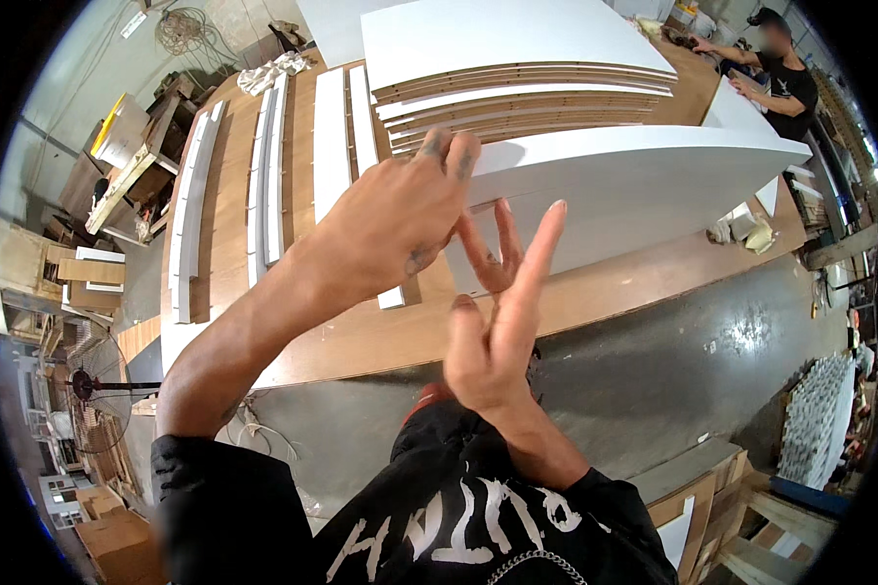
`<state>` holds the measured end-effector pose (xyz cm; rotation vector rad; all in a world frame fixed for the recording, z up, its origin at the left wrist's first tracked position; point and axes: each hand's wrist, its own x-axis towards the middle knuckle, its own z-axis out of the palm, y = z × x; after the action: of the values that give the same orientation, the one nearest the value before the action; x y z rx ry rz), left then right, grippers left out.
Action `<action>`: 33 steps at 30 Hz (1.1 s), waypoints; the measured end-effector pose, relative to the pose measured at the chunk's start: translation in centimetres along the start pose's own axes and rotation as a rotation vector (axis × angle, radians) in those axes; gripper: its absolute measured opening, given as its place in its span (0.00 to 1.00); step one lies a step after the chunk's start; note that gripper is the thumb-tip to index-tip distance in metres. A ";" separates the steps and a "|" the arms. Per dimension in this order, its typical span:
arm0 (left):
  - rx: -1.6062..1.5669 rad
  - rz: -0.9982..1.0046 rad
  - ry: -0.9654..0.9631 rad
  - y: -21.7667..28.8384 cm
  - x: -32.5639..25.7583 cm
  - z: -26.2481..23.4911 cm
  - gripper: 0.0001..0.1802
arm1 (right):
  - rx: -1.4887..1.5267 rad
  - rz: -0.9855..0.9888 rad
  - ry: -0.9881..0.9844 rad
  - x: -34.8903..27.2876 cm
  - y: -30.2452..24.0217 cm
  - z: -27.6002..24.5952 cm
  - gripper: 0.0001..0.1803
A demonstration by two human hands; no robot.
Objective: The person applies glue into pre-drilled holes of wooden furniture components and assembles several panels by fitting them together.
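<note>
Resting its fingertips on the near corner of a white panel (634,185), the left hand (390,219) is loosely curled, holding nothing. Just below and beside it, the right hand (498,322) is spread, fingers up, empty, above the wooden desk (361,336)
</note>
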<state>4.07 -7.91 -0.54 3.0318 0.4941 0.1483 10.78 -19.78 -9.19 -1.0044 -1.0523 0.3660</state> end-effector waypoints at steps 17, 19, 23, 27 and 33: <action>0.193 -0.346 -0.019 5.6 7.7 0.2 0.48 | 0.437 0.242 0.437 4.0 4.7 -32.2 0.30; 0.051 -0.433 -0.104 8.0 13.2 0.6 0.48 | -0.144 0.257 0.590 3.8 8.5 -39.5 0.29; 0.040 -0.431 -0.061 12.2 22.9 2.6 0.46 | -1.150 0.336 0.469 5.1 16.4 -53.2 0.31; 0.114 -0.374 0.053 15.2 29.9 4.3 0.43 | -1.510 0.437 0.143 7.1 23.3 -61.4 0.31; 0.150 -0.494 0.080 18.1 34.7 4.9 0.43 | -1.543 0.341 -0.235 9.8 28.6 -66.7 0.28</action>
<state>42.98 -14.21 -0.99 2.9356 1.2885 0.2102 77.84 -31.93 -35.88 -2.5744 -1.3338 -0.1613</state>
